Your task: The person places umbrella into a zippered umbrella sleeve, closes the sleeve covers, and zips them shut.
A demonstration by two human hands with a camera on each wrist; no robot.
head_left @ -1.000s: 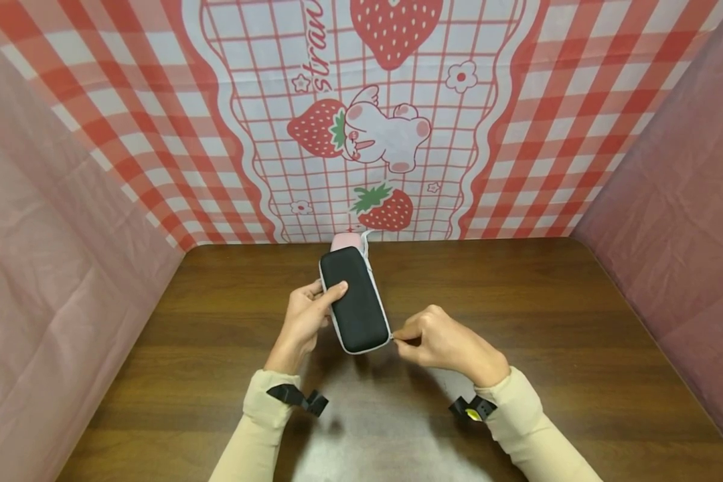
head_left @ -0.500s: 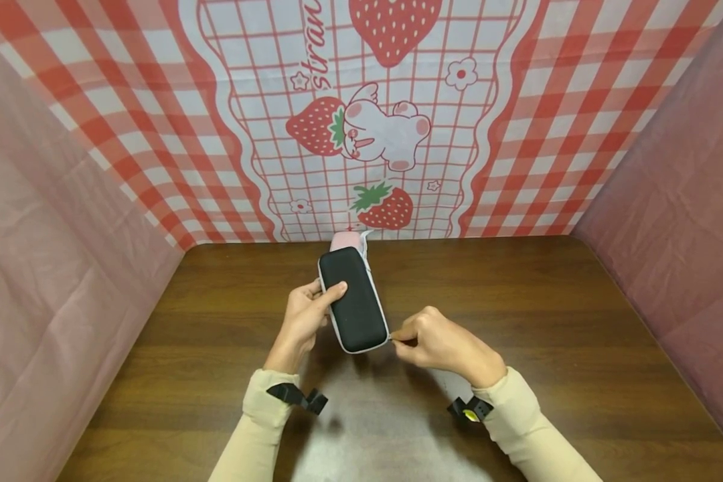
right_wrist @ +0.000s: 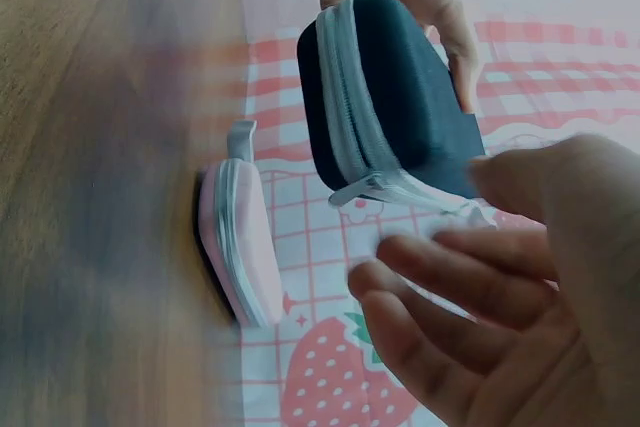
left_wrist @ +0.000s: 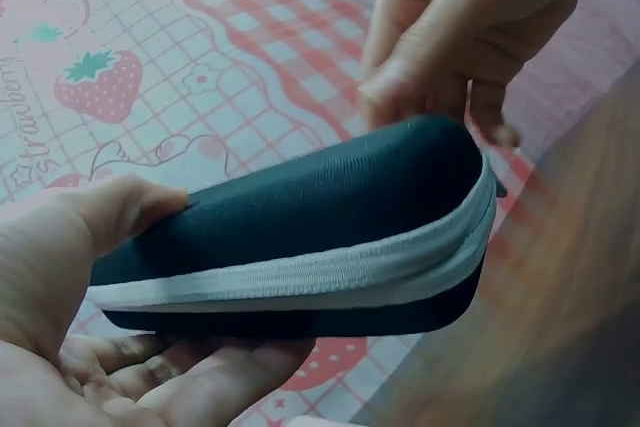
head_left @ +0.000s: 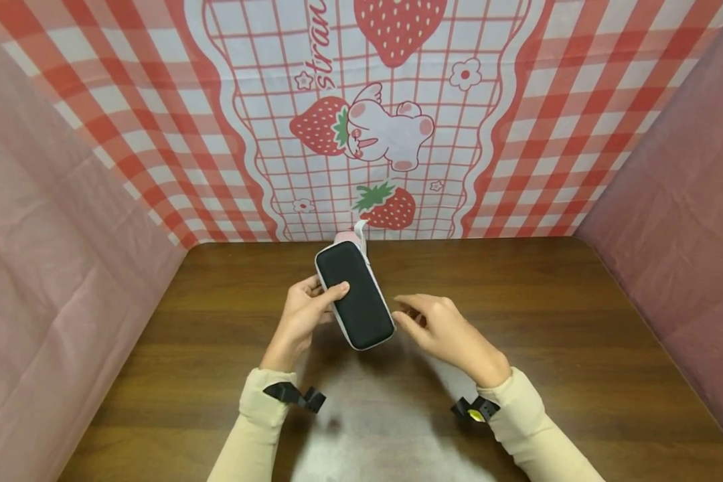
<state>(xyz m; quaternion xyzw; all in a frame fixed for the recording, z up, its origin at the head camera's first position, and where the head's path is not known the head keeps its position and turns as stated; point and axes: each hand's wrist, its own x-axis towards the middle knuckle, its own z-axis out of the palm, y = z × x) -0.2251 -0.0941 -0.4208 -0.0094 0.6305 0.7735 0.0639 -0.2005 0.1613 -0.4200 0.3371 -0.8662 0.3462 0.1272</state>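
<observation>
One left-hand grip point(head_left: 300, 318) clasps the black case point(head_left: 363, 308); the right-hand grip point(head_left: 447, 329) hangs loose alongside.

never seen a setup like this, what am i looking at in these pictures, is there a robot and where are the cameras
There's no robot here, just a person's two bare hands. The widest picture comes from a camera worn on the head, looking forward and down. The other two come from cameras worn on the left and right wrists.

The left hand holds a black case with a pale zip along its side, thumb on top. The right hand is close to the case, fingers loosely bent; whether its thumb touches it is hard to tell.

On the wooden table, by the printed cloth at the back, is a pink case.
</observation>
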